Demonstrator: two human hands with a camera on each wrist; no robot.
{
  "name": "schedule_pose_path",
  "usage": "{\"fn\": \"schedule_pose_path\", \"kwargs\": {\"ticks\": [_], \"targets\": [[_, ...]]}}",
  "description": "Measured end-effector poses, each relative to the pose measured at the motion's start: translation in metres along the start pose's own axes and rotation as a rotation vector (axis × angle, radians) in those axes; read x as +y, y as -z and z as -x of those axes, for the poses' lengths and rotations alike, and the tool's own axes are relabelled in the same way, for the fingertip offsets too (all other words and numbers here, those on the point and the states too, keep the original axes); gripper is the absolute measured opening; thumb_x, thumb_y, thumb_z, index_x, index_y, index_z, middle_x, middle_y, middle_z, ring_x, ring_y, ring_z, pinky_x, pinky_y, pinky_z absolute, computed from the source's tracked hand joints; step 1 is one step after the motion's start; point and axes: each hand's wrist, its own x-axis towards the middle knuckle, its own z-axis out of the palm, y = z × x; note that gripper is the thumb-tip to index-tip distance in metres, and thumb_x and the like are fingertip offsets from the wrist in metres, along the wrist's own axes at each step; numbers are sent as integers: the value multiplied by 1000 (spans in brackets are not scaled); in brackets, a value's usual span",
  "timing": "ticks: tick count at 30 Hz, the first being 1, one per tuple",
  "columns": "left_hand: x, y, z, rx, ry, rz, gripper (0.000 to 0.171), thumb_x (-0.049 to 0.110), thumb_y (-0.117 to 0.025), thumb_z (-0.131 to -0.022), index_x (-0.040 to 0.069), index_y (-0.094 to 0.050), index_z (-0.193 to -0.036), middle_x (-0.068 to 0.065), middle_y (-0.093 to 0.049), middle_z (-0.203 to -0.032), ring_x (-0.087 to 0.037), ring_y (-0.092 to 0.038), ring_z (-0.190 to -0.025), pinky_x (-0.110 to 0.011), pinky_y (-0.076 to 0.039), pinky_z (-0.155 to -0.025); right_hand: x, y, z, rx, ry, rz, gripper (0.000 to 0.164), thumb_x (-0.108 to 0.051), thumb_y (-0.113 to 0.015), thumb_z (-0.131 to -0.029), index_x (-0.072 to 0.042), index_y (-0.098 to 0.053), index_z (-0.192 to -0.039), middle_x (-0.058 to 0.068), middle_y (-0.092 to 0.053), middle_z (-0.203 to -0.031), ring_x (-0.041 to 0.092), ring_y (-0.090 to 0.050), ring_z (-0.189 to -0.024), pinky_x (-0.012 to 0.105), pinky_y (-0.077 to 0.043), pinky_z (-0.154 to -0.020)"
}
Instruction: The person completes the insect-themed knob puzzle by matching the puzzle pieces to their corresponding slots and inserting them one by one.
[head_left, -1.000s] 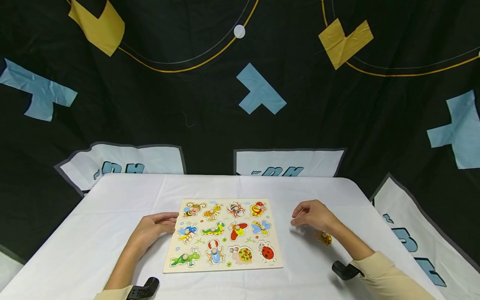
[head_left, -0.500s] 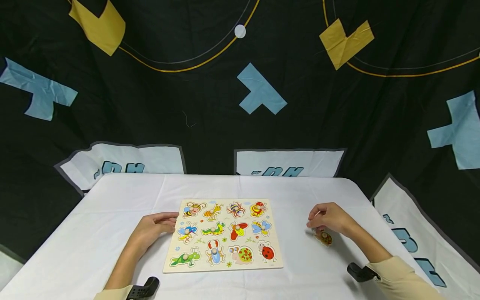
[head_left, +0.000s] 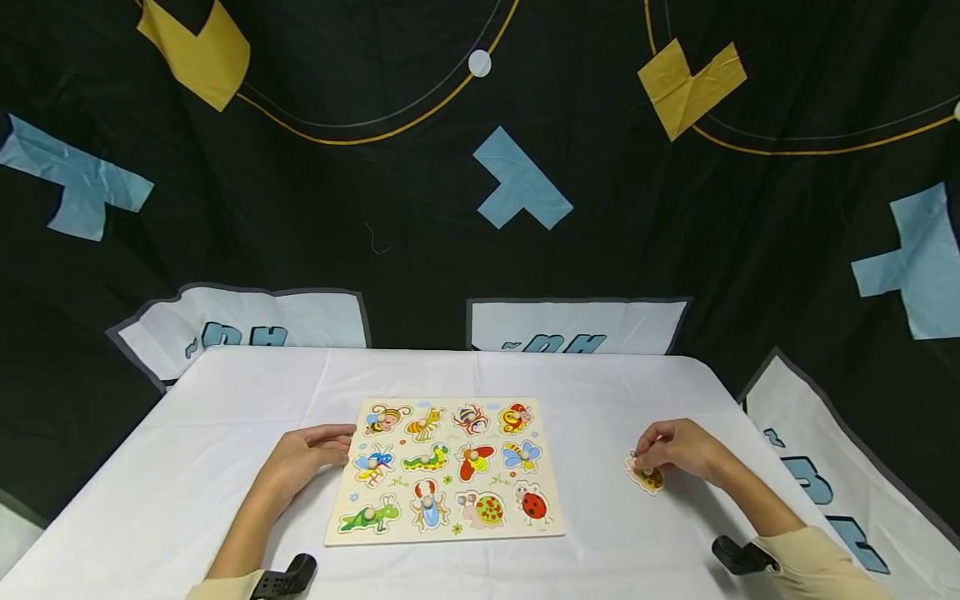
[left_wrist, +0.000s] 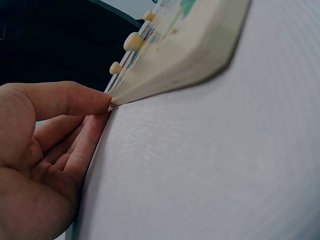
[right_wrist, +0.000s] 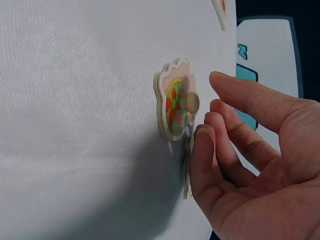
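My right hand (head_left: 678, 450) hovers over a snail puzzle piece (right_wrist: 176, 102) lying to the right of the board. In the right wrist view, its thumb and fingers are apart, close to the piece's wooden knob (right_wrist: 192, 102). A second thin piece (right_wrist: 187, 172), seen almost edge-on, lies just beyond the snail, largely hidden by the fingers. The wooden insect puzzle board (head_left: 468, 479) lies flat on the table. My left hand (head_left: 300, 458) rests at its left edge, a fingertip touching the rim in the left wrist view.
Knobbed pieces such as a caterpillar (head_left: 427, 458) and a stag beetle (head_left: 430, 507) sit in the board. A white cloth (head_left: 592, 550) covers the table. Behind it hangs a black curtain (head_left: 420, 275) with blue and yellow patches.
The right hand has moved rightward and toward the near side, from beside the board to over the snail piece. The left hand and the board stay where they were.
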Motion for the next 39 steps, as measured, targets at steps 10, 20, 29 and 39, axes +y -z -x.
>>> {"fn": "schedule_pose_path", "kwargs": {"ticks": [10,20,29,39], "targets": [[1,1,0,-3,1,-5,56,16,-78,-81,8,-65,-135,-3,-74,-113,-9,-65,-96,-33,-43,-92,12,0,2,-43,-4,-41,25,-17,-81,-79,0,-70,-93,2,-69,-79,16,-59,-73,30,-49,-64],[0,0,-1,-2,0,-5,58,16,-79,-80,8,-65,-135,-3,-75,-112,-8,-65,-96,-30,-44,-89,13,-1,4,-64,-5,-38,23,-14,-81,-77,0,-68,-89,1,-65,-74,16,-56,-69,29,-47,-61],[0,-1,0,-4,-5,9,56,14,-79,-80,7,-66,-134,-2,-75,-110,-8,-66,-95,-25,-45,-88,15,-2,3,-59,1,-52,23,-13,-81,-76,1,-67,-88,1,-64,-73,16,-57,-69,30,-47,-61],[0,-1,0,0,-2,19,57,14,-78,-79,6,-66,-134,-4,-75,-113,-9,-66,-95,-24,-46,-85,15,-3,3,-62,5,-43,20,-13,-80,-77,0,-68,-87,0,-64,-73,17,-58,-70,31,-48,-62]]}}
